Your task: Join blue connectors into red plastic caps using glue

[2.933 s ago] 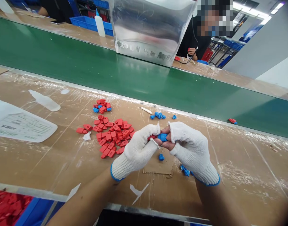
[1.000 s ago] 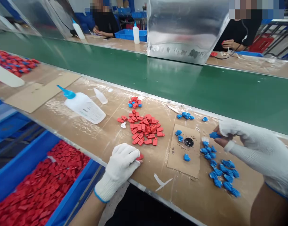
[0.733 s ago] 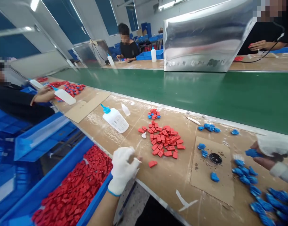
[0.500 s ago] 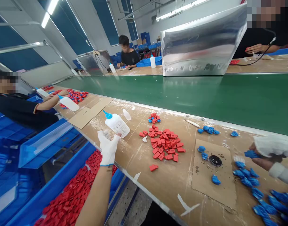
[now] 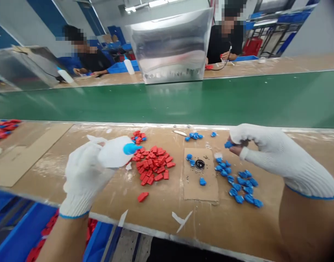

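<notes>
My left hand [image 5: 85,167], in a white knit glove, is wrapped round a white squeeze bottle [image 5: 116,152] with a blue nozzle. The bottle is tilted, its nozzle pointing right above the pile of red plastic pieces [image 5: 153,163]. Between gloved thumb and fingers, my right hand [image 5: 254,145] pinches a small blue plastic piece [image 5: 228,144]. Below that hand lie several more blue pieces [image 5: 238,187]. A cardboard sheet [image 5: 201,193] carries a small round dish of black liquid [image 5: 199,164] and a few blue pieces.
A green conveyor belt [image 5: 169,102] runs behind the bench [image 5: 167,214]. Beyond it stand a shiny metal panel [image 5: 172,47] and two people at work. A blue bin [image 5: 22,229] with red pieces sits below the front edge at left. White tape strips [image 5: 182,220] stick to the bench.
My left hand has gripped the bottle and lifted it off the bench, tipping it rightward. My right hand still holds a blue piece. The view has swung right and levelled.
</notes>
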Demonstrator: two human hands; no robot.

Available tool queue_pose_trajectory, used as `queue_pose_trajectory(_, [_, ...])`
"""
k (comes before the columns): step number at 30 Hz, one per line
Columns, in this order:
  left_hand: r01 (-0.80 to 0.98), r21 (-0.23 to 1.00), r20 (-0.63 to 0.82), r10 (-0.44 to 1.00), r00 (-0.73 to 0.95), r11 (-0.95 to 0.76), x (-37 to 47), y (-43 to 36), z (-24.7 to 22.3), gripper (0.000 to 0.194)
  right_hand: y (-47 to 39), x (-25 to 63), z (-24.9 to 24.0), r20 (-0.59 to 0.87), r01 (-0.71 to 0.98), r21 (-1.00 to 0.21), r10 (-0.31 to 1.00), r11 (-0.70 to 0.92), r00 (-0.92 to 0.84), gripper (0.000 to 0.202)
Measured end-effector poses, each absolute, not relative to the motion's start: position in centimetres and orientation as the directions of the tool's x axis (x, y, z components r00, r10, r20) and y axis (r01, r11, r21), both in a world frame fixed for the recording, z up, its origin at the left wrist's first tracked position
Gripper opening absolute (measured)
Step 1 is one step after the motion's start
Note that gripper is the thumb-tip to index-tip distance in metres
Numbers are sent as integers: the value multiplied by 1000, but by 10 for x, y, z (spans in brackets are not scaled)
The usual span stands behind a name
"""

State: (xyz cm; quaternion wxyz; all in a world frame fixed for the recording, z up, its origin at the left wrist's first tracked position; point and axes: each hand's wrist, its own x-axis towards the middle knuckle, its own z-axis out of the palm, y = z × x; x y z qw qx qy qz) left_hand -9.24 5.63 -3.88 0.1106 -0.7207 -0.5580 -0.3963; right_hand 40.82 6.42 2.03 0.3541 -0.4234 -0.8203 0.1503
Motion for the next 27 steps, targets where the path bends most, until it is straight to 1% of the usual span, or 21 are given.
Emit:
queue_pose_trajectory(1, [910,121,695,689,208,-397,-76,60,-31,44,63,408,21,450,583,-561,808,587,-380,10])
queue_pose_trajectory(2, [881,-10,698,628,345,-473,-60,63,-25,40,62,407,21,451,579,-567,809,586,-377,10])
queue_pose_trajectory(3, [830,-97,675,576,460,-549,-43,67,-20,36,60,407,21,448,578,-568,810,585,-379,11])
queue_pose_trajectory(5, [734,-186,618,502,604,-654,-14,77,-12,30,56,405,23,434,586,-569,816,577,-382,12])
queue_pose_trajectory(7, [664,-223,577,453,680,-713,9,87,-7,24,53,405,26,429,591,-569,819,573,-381,12])
queue_pose_trajectory(8, [643,-231,564,438,700,-730,19,93,-6,20,52,404,27,426,594,-567,821,570,-381,12])
queue_pose_trajectory(10, [637,-213,546,450,707,-741,35,102,-5,14,51,404,29,419,608,-563,828,560,-373,12])
queue_pose_trajectory(12, [649,-163,523,493,695,-743,50,109,-3,16,51,405,31,416,620,-558,833,551,-365,11])
queue_pose_trajectory(15, [648,-34,485,555,676,-760,67,113,-1,23,50,407,31,424,616,-558,829,556,-364,11])
queue_pose_trajectory(17, [628,90,489,584,648,-773,76,114,1,22,50,408,31,439,604,-552,816,575,-375,11])
queue_pose_trajectory(19, [607,169,498,599,627,-776,81,114,4,21,50,408,31,453,598,-545,807,588,-380,11])
queue_pose_trajectory(21, [593,155,500,580,643,-790,85,115,6,21,49,408,32,458,593,-550,806,588,-374,10])
queue_pose_trajectory(25, [540,55,503,491,711,-840,87,119,9,20,47,407,35,447,585,-579,821,568,-355,8])
queue_pose_trajectory(27, [512,-22,499,435,750,-859,86,120,9,19,46,407,37,452,583,-578,819,571,-354,9])
